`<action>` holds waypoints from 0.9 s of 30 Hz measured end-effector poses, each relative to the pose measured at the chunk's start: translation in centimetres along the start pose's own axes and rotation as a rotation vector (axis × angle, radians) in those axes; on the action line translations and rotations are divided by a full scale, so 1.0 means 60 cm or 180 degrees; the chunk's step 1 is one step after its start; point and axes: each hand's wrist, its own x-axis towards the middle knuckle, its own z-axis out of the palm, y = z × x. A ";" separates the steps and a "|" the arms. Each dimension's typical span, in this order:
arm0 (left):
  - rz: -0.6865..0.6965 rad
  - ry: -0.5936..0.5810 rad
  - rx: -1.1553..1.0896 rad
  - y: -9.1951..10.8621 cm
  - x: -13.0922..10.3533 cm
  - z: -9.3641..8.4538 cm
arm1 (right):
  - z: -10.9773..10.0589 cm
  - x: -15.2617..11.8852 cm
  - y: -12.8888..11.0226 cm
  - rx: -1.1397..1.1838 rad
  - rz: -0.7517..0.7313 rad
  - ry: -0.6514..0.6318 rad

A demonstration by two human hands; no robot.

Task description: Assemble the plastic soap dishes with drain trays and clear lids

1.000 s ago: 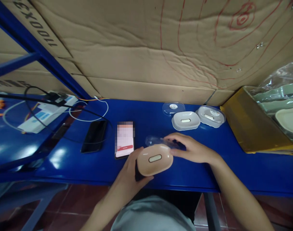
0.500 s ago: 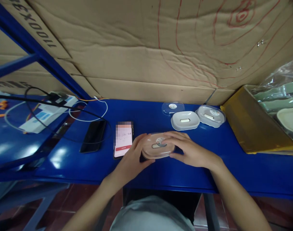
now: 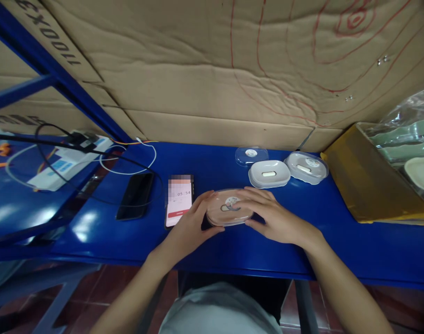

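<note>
Between my two hands is a pinkish soap dish (image 3: 218, 215) with a clear lid that carries a round sticker. My left hand (image 3: 194, 225) grips its left end, thumb at the near side and fingers at the far side. On the right end, my right hand (image 3: 272, 215) has its thumb low on the edge and one finger bent over the lid. Farther back stands a white soap dish (image 3: 257, 180) without a lid. Beside it is a lidded white soap dish (image 3: 304, 174). A loose clear lid (image 3: 244, 158) lies behind them.
A phone with a lit timer screen (image 3: 179, 199) lies left of my hands, a dark phone (image 3: 135, 197) beyond it. Cables and a white power strip (image 3: 55, 174) are farther left. A cardboard box (image 3: 358, 181) of green and cream pieces stands right. Cardboard (image 3: 184, 93) walls the back.
Both hands keep their hold on the pinkish soap dish, which has barely shifted. The view has moved very slightly. Nothing else has visibly moved.
</note>
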 end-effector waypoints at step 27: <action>0.0161 0.0124 -0.0080 -0.010 -0.010 -0.004 | 0.012 0.005 -0.004 -0.0296 -0.0193 0.0182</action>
